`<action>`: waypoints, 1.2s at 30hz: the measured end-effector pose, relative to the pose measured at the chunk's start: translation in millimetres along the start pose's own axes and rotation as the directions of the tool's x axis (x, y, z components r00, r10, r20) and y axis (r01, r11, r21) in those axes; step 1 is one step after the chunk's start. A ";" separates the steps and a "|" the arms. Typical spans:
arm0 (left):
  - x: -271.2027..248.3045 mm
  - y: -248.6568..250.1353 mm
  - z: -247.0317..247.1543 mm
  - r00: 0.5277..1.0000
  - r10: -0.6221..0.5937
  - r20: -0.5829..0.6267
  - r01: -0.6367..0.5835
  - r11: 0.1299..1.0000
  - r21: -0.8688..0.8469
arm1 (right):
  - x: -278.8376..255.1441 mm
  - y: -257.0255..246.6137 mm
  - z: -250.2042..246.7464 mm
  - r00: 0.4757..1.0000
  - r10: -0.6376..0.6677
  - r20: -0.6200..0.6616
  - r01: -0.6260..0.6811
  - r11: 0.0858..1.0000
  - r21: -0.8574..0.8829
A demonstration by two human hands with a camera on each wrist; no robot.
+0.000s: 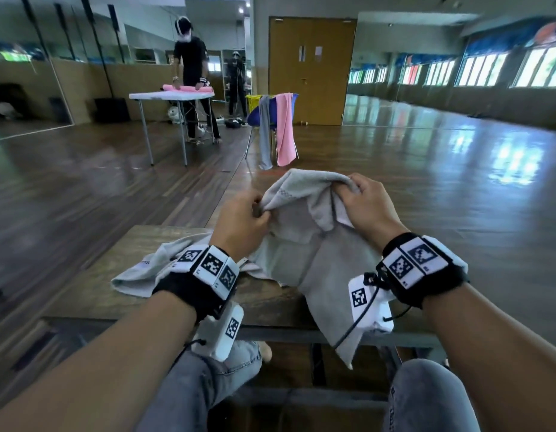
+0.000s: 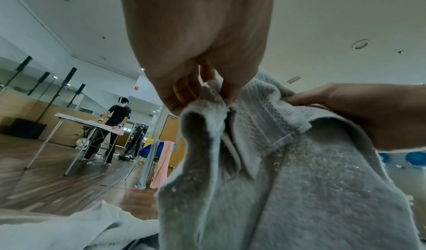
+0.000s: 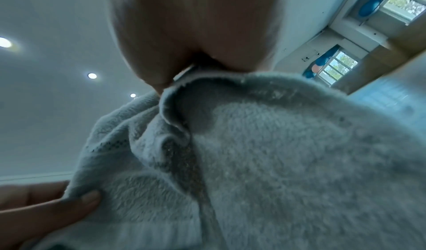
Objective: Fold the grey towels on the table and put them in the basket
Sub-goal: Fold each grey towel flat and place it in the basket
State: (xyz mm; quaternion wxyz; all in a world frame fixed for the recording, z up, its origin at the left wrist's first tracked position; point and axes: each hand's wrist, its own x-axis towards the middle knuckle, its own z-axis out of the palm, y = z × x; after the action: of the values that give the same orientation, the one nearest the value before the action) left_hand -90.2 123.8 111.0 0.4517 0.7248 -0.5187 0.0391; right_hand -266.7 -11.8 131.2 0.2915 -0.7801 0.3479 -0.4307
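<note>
A second grey towel [image 1: 139,272] lies crumpled on the desk [image 1: 92,294] at the left. The left hand [image 1: 239,222] pinches one top corner of the held grey towel [image 1: 314,251]; the right hand [image 1: 368,204] grips the bunched opposite corner. The towel's long axis hangs downward, its lower end draped over the desk's near edge. Beyond stands a chair [image 1: 261,115] draped with grey and pink cloths

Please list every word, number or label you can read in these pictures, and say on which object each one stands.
None reads with certainty.
Dark print on the second grey towel lying on the wooden table: too blurred.
Small characters beside the black-and-white square markers on the wristbands: too small.
Papers on the brown double door: too small.
</note>
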 end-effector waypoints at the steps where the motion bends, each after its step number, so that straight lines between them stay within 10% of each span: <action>1: 3.2 -2.0 -1.3 1.000 0.006 0.002 -0.006 1.000 0.018 | 5.2 -0.4 0.2 1.000 0.003 0.008 -0.002 1.000 -0.016; 9: 29.2 -16.9 5.0 0.996 -0.075 -0.051 0.064 0.980 -0.188 | 29.1 -4.4 22.4 0.984 -0.123 0.127 0.073 0.938 0.338; 14: 28.6 -30.1 21.8 0.929 -0.346 0.134 0.368 0.821 -0.437 | -11.4 29.2 49.6 0.969 -0.030 0.247 0.000 0.993 0.120; 19: 17.8 -30.7 36.9 0.910 -0.320 0.263 0.398 0.852 -0.341 | -58.7 54.4 77.7 0.925 0.052 0.376 -0.112 0.984 0.139; 28: 5.3 -25.9 26.0 0.859 -0.156 0.488 0.398 0.802 -0.445 | -61.9 46.4 80.2 0.954 0.007 0.300 -0.068 0.979 0.192; 36: 5.2 -34.5 27.4 0.887 -0.136 0.441 0.301 0.894 -0.331 | -51.5 38.7 72.0 0.993 0.073 0.091 -0.088 0.981 0.172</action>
State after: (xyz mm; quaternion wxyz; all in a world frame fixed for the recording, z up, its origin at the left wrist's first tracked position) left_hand -72.0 102.8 76.4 0.4707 0.6667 -0.5116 -0.2688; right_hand -234.9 17.5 44.8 0.3908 -0.7540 0.3272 -0.4144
